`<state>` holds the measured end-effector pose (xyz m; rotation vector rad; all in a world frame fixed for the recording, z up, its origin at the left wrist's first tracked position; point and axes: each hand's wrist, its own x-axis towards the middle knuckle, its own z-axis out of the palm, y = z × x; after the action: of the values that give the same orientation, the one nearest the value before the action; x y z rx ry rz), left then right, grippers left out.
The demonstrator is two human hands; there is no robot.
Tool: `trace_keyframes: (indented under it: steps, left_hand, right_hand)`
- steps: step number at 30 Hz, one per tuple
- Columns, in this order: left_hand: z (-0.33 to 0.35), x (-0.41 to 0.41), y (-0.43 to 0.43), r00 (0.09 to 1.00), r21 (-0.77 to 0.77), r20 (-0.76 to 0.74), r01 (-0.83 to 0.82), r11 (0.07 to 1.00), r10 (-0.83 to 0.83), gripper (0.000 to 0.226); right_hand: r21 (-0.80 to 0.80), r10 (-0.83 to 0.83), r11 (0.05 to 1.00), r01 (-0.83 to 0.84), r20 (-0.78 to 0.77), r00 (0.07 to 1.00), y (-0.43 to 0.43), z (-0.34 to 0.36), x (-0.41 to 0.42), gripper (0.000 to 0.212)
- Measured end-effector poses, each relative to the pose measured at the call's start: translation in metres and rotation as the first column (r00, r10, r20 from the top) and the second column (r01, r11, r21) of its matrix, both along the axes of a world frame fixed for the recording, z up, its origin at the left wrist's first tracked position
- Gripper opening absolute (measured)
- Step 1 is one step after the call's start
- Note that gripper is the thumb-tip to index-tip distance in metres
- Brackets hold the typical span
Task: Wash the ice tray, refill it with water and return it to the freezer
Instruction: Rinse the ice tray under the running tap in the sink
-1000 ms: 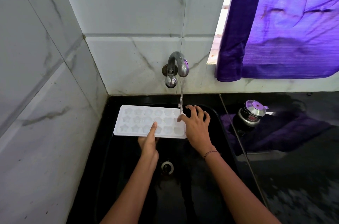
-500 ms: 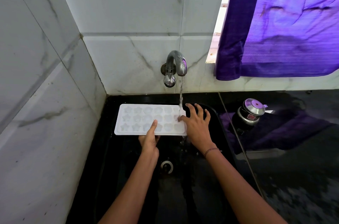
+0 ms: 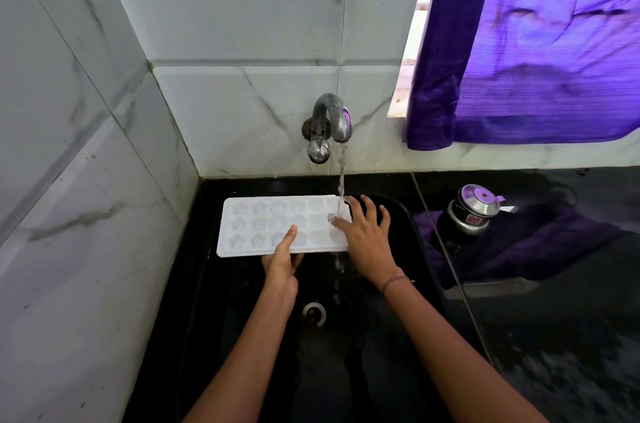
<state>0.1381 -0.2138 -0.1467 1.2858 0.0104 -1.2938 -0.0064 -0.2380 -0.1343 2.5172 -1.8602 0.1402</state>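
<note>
White ice tray (image 3: 263, 225) is held level over black sink (image 3: 214, 284) under running tap (image 3: 332, 117); near edge is pinched by left hand (image 3: 282, 263), right end is touched by spread-fingered right hand (image 3: 367, 235)

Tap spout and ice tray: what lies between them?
Head view: only a stream of water, falling from the tap spout onto the ice tray.

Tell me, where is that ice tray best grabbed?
Probably the near long rim of the ice tray, from the front: thumb on top, fingers beneath, as the left hand grips it. It is thin, flat and level; water falls on its right end.
</note>
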Motion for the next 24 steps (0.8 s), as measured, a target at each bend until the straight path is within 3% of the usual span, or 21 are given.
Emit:
trace_keyframes:
  steps: [4,7,10,13,16,21,24]
  left_hand:
    - [-0.002,0.003,0.000,1.000,0.013,0.017,0.021,1.000,-0.022,0.041]
    - [-0.001,0.007,-0.003,1.000,0.010,0.011,0.022,1.000,-0.023,0.032]
    - [0.000,0.011,-0.005,1.000,-0.015,0.001,0.011,1.000,-0.011,0.033]
    - [-0.003,0.014,-0.006,1.000,-0.039,-0.014,0.008,0.999,-0.008,0.049]
    - [-0.004,0.017,-0.006,0.999,-0.063,-0.050,0.001,0.998,-0.004,0.058]
    - [-0.004,0.021,-0.006,0.997,-0.107,-0.057,0.044,0.993,-0.050,0.030]
    - [-0.003,0.021,-0.007,0.995,-0.127,-0.089,0.041,0.991,-0.053,0.029]
  right_hand:
    - [-0.010,0.031,1.000,-0.030,0.097,0.995,0.002,-0.003,-0.001,0.052]
    - [-0.089,0.067,0.995,-0.049,0.210,0.976,0.011,-0.013,-0.004,0.030]
    - [-0.121,0.034,0.993,-0.013,0.173,0.984,0.015,-0.024,-0.007,0.034]
    - [-0.146,0.003,0.989,0.019,0.149,0.989,0.013,-0.026,-0.008,0.032]
    - [-0.127,0.061,0.991,-0.042,0.146,0.987,0.010,-0.024,-0.006,0.028]
    - [-0.136,0.041,0.990,-0.027,0.102,0.994,0.004,-0.020,-0.009,0.023]
    - [-0.146,0.055,0.988,-0.044,0.071,0.996,0.002,-0.019,-0.007,0.024]
